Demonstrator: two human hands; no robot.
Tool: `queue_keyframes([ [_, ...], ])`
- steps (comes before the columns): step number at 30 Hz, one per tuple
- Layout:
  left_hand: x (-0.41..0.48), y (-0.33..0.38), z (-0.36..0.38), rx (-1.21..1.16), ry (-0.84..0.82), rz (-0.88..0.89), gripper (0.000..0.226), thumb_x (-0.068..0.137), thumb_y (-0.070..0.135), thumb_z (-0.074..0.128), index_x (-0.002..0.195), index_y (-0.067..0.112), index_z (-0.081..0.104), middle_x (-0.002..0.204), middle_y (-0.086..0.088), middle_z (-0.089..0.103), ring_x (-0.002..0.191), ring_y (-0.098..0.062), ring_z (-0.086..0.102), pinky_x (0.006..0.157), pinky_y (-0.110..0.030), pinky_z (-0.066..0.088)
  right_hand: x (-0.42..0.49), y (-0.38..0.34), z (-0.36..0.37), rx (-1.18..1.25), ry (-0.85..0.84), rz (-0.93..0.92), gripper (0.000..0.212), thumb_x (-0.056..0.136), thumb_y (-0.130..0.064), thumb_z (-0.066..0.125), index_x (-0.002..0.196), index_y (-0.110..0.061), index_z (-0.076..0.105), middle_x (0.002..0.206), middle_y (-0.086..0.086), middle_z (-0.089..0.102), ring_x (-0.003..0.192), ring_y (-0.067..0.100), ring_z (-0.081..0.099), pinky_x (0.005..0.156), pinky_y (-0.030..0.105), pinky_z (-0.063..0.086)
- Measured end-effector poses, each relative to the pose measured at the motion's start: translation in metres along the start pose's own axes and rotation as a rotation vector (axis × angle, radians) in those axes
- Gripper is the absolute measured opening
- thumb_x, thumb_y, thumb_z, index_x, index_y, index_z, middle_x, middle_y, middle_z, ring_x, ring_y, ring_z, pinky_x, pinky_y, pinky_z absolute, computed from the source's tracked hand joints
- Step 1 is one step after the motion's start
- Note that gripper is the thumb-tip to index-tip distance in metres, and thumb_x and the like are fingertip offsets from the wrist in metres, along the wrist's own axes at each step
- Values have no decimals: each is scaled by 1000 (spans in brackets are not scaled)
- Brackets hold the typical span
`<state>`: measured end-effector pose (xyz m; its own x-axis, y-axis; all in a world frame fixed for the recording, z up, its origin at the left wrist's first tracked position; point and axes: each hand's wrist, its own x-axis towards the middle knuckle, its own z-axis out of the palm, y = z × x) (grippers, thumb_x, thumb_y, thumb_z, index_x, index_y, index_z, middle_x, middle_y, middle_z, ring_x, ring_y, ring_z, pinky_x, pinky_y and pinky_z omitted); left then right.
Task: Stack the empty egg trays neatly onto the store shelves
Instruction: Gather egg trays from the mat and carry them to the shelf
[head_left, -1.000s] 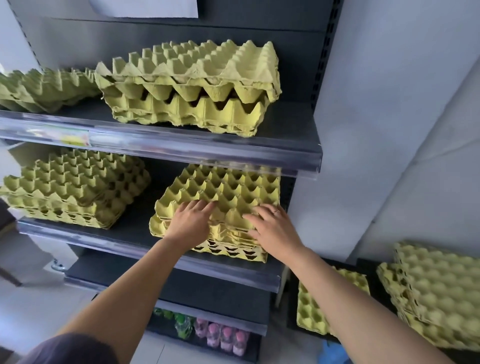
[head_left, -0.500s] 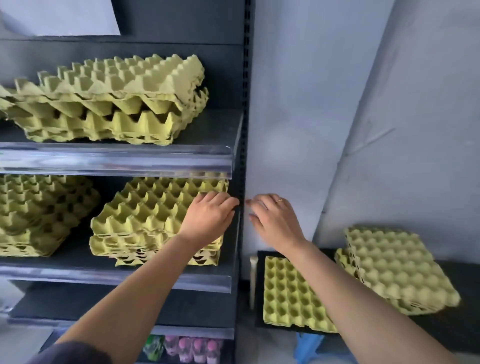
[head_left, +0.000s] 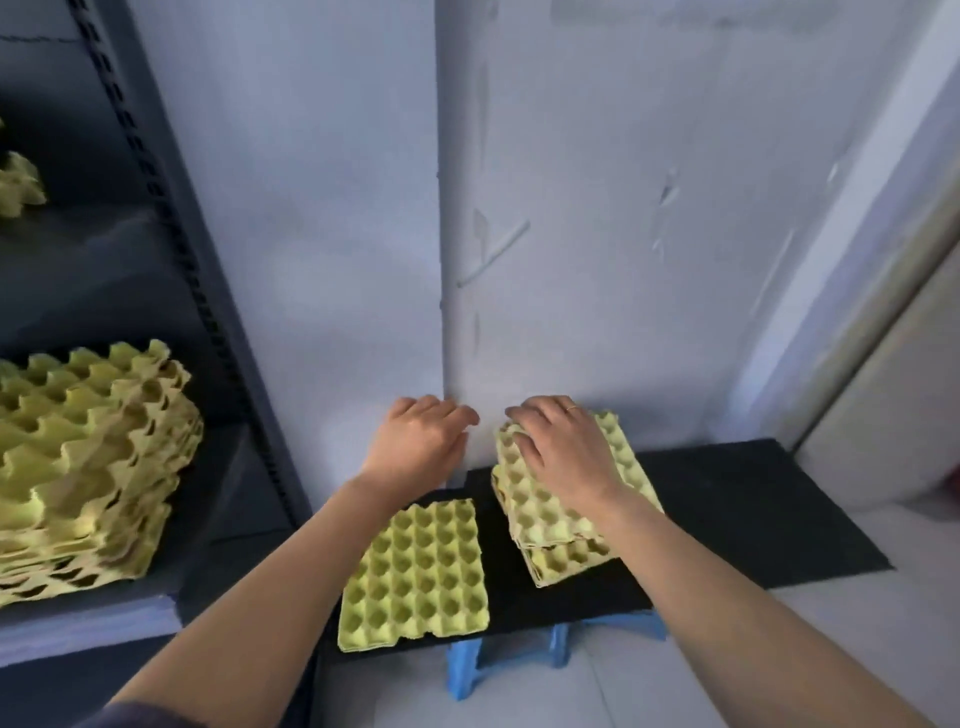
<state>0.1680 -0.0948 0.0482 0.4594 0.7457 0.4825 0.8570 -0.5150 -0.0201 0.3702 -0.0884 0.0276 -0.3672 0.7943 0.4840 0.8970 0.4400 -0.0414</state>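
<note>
Rough paper egg trays (head_left: 415, 574) on a matt black mat (head_left: 753, 519)
The egg trays are dull moulded pulp; the mat looks cloth-like; the stool (head_left: 498, 660) is smooth blue plastic, the shelf frame (head_left: 182, 223) dark painted metal

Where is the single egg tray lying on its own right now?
Head view, low centre: the single tray lies flat on the black mat, just left of the small tray stack under the right hand.
</note>
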Motion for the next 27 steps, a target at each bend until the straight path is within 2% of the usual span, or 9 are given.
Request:
queue_keyframes([
  [2,20,21,16,-50,-82,28,31,78,25,39,88,20,68,76,3,68,73,-22,66,67,-31,49,-13,32,4,-9,-51,50,26,87,-24,56,109,-18,66,101,2,66,92,26,62,75,41,53],
  [5,49,44,52,-42,-324,69,32,93,29,39,121,25,55,114,3,61,111,-19,54,91,-31,37,-30,77,12,-27,-172,87,29,92,-23,55,120,-18,62,113,4,64,105,27,60,86,41,50],
  [6,58,49,67,-39,-390,87,33,95,31,39,126,27,50,120,4,57,116,-18,49,94,-30,33,-34,91,16,-30,-219,98,31,94,-24,52,123,-18,60,117,4,62,109,26,57,89,40,47],
  [10,91,60,125,-90,-525,137,35,96,34,41,130,29,46,126,4,55,120,-17,46,98,-33,31,-42,144,38,-35,-362,213,35,98,-29,43,132,-23,51,127,0,55,117,22,50,93,35,44],
  [15,124,74,188,-150,-642,137,37,95,35,42,132,30,45,126,5,53,120,-19,46,99,-36,31,-52,197,64,-37,-512,392,40,97,-30,42,137,-24,44,133,1,49,120,22,47,90,34,46],
  [19,130,82,234,-220,-709,-23,41,94,36,43,135,31,40,133,5,46,124,-19,42,98,-37,34,-60,230,88,24,-624,576,45,97,-30,43,141,-23,37,133,6,45,121,26,44,91,37,48],
  [23,122,82,280,-179,-794,-171,53,93,35,45,143,27,29,143,1,36,132,-21,34,102,-37,32,-66,259,125,135,-694,734,47,96,-30,47,140,-16,36,133,11,43,122,30,43,94,39,44],
  [27,119,84,323,-245,-830,-499,67,90,36,51,147,25,16,153,-4,15,140,-26,16,109,-42,25,-72,285,173,200,-716,819,52,95,-30,49,142,-13,33,133,14,42,120,32,45,92,39,43],
])
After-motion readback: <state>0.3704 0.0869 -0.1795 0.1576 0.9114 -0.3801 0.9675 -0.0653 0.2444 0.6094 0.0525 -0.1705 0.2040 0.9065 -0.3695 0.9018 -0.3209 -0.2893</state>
